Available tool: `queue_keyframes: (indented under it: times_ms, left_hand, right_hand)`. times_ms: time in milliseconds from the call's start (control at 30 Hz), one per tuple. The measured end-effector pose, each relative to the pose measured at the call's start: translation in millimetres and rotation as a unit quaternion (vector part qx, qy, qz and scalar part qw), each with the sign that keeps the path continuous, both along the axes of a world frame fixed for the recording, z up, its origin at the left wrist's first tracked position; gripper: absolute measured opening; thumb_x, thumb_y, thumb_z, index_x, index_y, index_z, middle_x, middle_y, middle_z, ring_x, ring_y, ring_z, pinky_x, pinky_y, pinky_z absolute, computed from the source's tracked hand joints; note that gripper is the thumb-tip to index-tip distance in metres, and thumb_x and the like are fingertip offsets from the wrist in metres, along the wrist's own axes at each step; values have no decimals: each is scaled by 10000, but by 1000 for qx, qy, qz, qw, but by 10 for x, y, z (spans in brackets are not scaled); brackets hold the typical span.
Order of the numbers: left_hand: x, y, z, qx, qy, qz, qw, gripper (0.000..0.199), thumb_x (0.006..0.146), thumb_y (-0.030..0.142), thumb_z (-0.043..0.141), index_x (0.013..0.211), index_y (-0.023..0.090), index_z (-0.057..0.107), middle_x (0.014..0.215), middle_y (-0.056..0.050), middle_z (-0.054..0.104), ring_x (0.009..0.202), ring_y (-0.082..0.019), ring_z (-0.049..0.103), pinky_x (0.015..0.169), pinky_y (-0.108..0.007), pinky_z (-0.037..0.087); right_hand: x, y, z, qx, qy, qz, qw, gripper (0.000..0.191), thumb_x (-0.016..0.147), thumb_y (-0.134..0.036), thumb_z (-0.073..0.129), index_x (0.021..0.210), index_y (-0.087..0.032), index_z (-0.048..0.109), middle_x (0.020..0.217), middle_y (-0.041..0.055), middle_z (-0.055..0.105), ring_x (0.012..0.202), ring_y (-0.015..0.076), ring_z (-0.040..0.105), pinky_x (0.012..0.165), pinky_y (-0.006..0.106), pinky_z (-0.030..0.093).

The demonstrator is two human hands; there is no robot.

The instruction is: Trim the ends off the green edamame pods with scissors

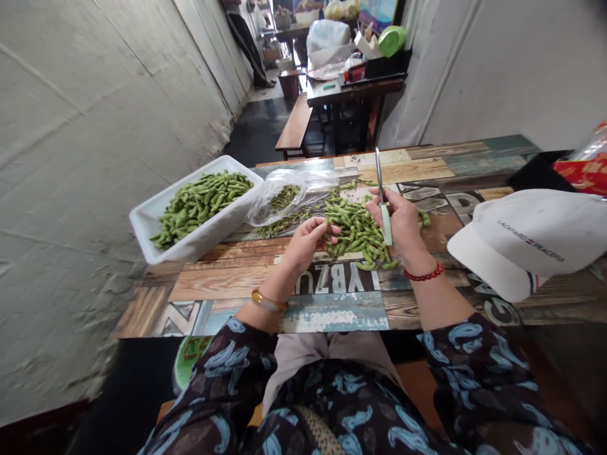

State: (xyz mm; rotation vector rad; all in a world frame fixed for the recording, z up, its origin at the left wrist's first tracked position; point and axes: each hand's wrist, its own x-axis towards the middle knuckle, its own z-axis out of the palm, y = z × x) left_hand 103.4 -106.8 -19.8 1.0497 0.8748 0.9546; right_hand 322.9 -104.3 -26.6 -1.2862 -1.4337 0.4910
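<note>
A heap of green bean pods (pixel 358 227) lies on the patchwork-patterned table (pixel 227 273). My left hand (pixel 310 241), at the heap's left edge, has its fingers pinched together; a bit of green shows at the fingertips, too small to make out clearly. Over the right side of the heap, my right hand (pixel 398 218) is closed around scissors (pixel 386 224) with a pale green handle, their metal end pointing away from me. Left of the heap, a clear plastic bag (pixel 272 205) holds small green trimmings, with more scattered beside it. Further left, a white tray (pixel 142 237) contains many pods.
At the right lies a white cap (pixel 531 237), with a red package (pixel 585 170) behind it. Beyond the table stand a wooden bench (pixel 294 123) and another table (pixel 332 95) with bags and boxes. A person's legs (pixel 249 47) show at the far back left.
</note>
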Motion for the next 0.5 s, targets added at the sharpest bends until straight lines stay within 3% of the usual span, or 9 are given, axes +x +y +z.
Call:
queue_keyframes:
  times_ms: [100,233,400,500]
  left_hand:
    - [-117,-15,38,-55,-55,-24,997,237,802,283,697,956,133,596,826,-69,726,628,-105,648,495,-168,430]
    - [-213,8,22,-83,-92,-42,991,238,796,188,699,1015,120,636,867,-75,719,719,-118,674,632,-212,532]
    - [-280,3,-57,-80,-104,-52,990,273,790,297,761,969,120,654,851,-65,717,641,-87,634,540,-173,492]
    - [-308,-20,-56,-79,-109,-60,989,293,790,306,765,1001,128,669,907,-80,734,667,-96,649,566,-188,517]
  right_hand:
    - [-63,-33,14,-2,6,9,1000,399,817,-427,688,1140,-192,687,849,21,674,669,145,600,616,277,520]
    - [-146,-97,58,0,-39,28,999,373,823,-419,684,1126,-201,700,866,37,686,751,179,632,668,303,534]
    - [-202,-160,73,-5,-63,64,996,370,834,-436,683,1134,-220,696,870,36,688,781,199,651,701,326,548]
    - [-245,-200,79,-11,-88,107,990,378,835,-444,696,1151,-237,689,898,44,688,817,215,663,733,347,560]
